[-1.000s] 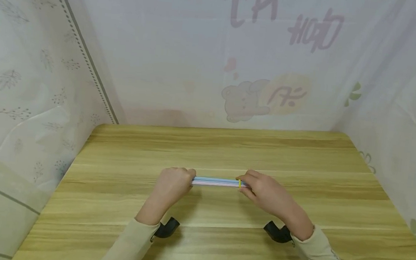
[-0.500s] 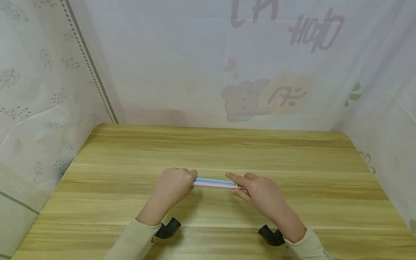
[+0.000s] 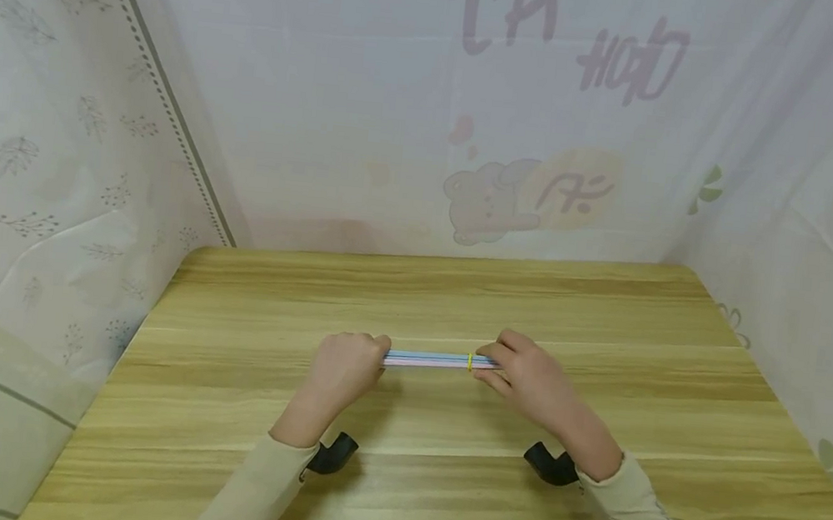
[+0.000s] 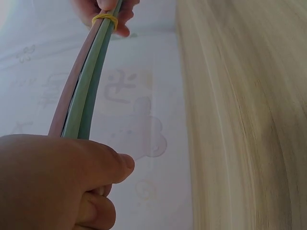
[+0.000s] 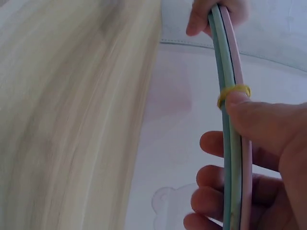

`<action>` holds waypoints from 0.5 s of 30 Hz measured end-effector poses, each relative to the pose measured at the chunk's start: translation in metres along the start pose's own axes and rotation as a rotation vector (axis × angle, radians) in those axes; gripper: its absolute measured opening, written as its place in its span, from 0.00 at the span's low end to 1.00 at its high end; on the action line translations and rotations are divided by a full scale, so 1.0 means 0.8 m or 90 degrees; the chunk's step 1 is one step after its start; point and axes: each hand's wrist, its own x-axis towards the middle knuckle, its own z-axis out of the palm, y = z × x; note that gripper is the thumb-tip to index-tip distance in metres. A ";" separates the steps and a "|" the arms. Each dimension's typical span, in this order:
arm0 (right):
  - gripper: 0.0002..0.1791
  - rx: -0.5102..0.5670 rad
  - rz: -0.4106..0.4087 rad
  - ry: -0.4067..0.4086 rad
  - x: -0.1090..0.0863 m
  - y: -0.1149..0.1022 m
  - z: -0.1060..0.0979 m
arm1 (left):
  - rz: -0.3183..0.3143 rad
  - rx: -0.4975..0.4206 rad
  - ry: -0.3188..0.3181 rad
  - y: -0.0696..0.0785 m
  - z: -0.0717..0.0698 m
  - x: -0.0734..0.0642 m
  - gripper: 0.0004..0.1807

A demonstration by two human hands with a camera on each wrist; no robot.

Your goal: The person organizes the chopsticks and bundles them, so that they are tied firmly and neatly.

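A bundle of slim pastel sticks point(image 3: 428, 361), pink, green and blue, stretches level between my two hands above the table. My left hand point(image 3: 347, 369) grips its left end; in the left wrist view the thumb lies across the sticks and hides that end. Round the bundle near its right part runs a yellow rubber band point(image 3: 470, 361). My right hand point(image 3: 534, 382) holds the right part, fingers curled behind it. In the right wrist view the right thumb point(image 5: 252, 117) presses the sticks right at the rubber band point(image 5: 235, 91).
Beneath the hands is a wood-grain table point(image 3: 423, 503). Printed curtains point(image 3: 369, 121) hang behind it and at both sides. A black curved mount point(image 3: 333, 453) sits at the left wrist and another black mount point(image 3: 551, 464) at the right.
The rubber band has shifted a little left along the sticks. The right index finger stretched out leftward half a second ago and is now drawn back. The left hand stays nearly still.
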 end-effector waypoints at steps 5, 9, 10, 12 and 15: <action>0.11 -0.010 -0.017 -0.018 0.002 0.001 -0.006 | -0.001 -0.003 0.001 -0.001 -0.001 0.000 0.15; 0.11 -0.002 -0.036 -0.044 0.006 -0.003 -0.006 | -0.004 -0.004 -0.004 0.001 -0.002 0.000 0.14; 0.11 0.000 -0.038 -0.049 0.007 -0.004 -0.005 | -0.005 -0.003 -0.006 0.002 -0.002 0.000 0.14; 0.12 0.005 -0.038 -0.058 0.009 -0.005 -0.004 | -0.007 -0.002 -0.008 0.003 -0.002 0.000 0.14; 0.13 0.018 -0.035 -0.068 0.012 -0.006 -0.003 | -0.007 0.004 -0.012 0.005 -0.002 0.001 0.15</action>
